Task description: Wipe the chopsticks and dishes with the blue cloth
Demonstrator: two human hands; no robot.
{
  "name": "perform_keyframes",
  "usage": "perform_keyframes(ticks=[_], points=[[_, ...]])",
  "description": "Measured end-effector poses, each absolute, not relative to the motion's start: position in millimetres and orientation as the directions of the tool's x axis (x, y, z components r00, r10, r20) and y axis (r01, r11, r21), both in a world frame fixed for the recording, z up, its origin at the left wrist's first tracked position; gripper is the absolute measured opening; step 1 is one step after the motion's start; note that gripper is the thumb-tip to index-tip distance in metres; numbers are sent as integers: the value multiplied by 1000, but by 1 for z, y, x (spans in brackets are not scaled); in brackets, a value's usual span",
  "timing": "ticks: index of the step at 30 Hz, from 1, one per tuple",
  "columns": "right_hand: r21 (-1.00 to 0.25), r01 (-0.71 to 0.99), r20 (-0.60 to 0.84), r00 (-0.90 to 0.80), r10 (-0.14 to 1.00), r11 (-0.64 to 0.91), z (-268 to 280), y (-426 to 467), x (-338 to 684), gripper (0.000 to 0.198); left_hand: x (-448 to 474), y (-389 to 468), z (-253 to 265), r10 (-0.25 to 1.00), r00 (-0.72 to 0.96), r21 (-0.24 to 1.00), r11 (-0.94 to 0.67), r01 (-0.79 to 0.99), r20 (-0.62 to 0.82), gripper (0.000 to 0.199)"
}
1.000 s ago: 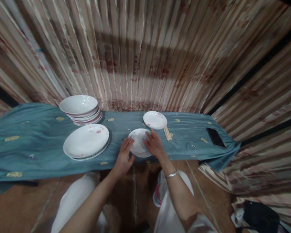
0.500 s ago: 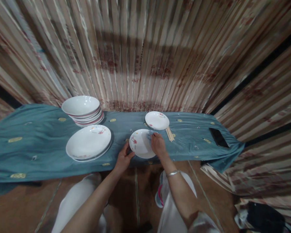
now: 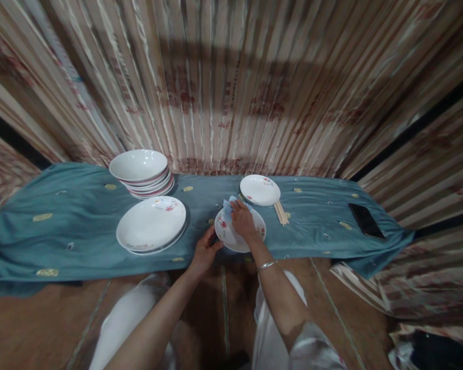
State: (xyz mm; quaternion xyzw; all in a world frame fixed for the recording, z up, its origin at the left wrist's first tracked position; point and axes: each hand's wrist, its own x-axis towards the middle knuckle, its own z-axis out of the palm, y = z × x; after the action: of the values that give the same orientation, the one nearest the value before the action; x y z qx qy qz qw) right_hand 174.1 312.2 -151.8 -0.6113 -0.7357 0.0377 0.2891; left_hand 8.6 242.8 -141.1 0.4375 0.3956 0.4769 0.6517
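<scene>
A small white plate (image 3: 232, 240) with red flowers on its rim lies on the cloth-covered table in front of me. My left hand (image 3: 205, 251) grips its left edge, thumb toward the near side and fingers along the rim. Over the plate's far part, my right hand (image 3: 243, 220) holds a crumpled light blue cloth (image 3: 228, 205) against it. Some of the cloth is hidden under my fingers. Just behind sits another small flowered plate (image 3: 259, 189), with several wooden chopsticks (image 3: 281, 213) beside its lower right edge.
To the left stand a stack of white bowls (image 3: 139, 165) with red bands and a pile of large oval plates (image 3: 150, 224). A black phone (image 3: 366, 220) lies at the right end of the blue-green tablecloth (image 3: 81, 221). A patterned curtain (image 3: 216, 92) hangs close behind.
My right hand has moved with the blue cloth from the plate's right side to its far left part. My left hand keeps its hold. The view has shifted slightly.
</scene>
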Motion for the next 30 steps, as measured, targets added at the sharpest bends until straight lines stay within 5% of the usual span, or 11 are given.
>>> perform_keyframes(ticks=[4,18,30], points=[[-443,862,316,-109,942,248,-144,306,160,45,6,241,-137,944,228,889,306,-339,-238,53],[-620,638,268,-374,888,456,-122,263,146,44,3,249,-129,906,245,772,422,-476,-345,53],[-753,535,121,-459,880,383,-105,231,170,40,1,250,-133,904,238,801,426,-421,-356,61]])
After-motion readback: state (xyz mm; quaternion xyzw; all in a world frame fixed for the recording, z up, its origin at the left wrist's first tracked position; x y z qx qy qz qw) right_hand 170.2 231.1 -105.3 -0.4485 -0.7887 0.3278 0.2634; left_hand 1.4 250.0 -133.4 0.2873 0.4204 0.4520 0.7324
